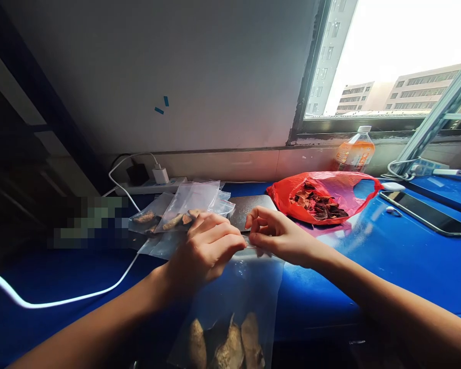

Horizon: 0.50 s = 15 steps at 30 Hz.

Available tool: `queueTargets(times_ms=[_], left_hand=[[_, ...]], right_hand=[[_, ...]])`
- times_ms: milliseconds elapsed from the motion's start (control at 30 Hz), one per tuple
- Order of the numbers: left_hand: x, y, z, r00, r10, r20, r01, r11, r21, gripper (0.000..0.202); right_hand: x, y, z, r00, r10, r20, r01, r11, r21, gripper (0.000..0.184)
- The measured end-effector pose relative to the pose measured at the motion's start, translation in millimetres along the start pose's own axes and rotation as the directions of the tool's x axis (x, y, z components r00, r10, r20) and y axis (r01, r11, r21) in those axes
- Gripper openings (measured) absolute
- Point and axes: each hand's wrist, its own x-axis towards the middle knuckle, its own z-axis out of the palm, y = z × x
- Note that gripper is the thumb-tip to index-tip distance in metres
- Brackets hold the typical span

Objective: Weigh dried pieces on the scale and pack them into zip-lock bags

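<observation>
A clear plastic zip bag [249,292] hangs down toward me over the front of the blue table, with several brown dried pieces [230,343] at its bottom. My left hand [211,243] pinches the bag's top edge, fingers closed. On the same edge, a little to the right, my right hand [272,233] is closed too, thumb and fingertips together. Behind my left hand lie more zip bags [195,200] holding brown slices. A silver metallic flat object [249,205] rests just beyond both hands, partly covered.
An open red plastic bag [284,192] with dark dried pieces stands right of my hands. Behind it is an orange-labelled bottle [355,151]. A phone [426,212] lies at the right. A white cable [69,302] crosses the blue table [330,287] from a power strip [172,183].
</observation>
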Motion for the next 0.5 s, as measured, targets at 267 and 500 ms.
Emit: queueTargets(times_ms=[267, 500], left_hand=[[0.6, 0.9, 2.7, 0.999, 0.038, -0.005, -0.038, 0.998, 0.06, 0.011], [1.5, 0.8, 3.4, 0.999, 0.035, -0.014, -0.034, 0.998, 0.057, 0.013]], right_hand=[[-2.9, -6.9, 9.0, 0.99, -0.006, -0.143, -0.028, 0.972, -0.234, 0.013], [-1.4, -5.2, 13.1, 0.978, -0.015, -0.208, -0.044, 0.961, -0.273, 0.012]])
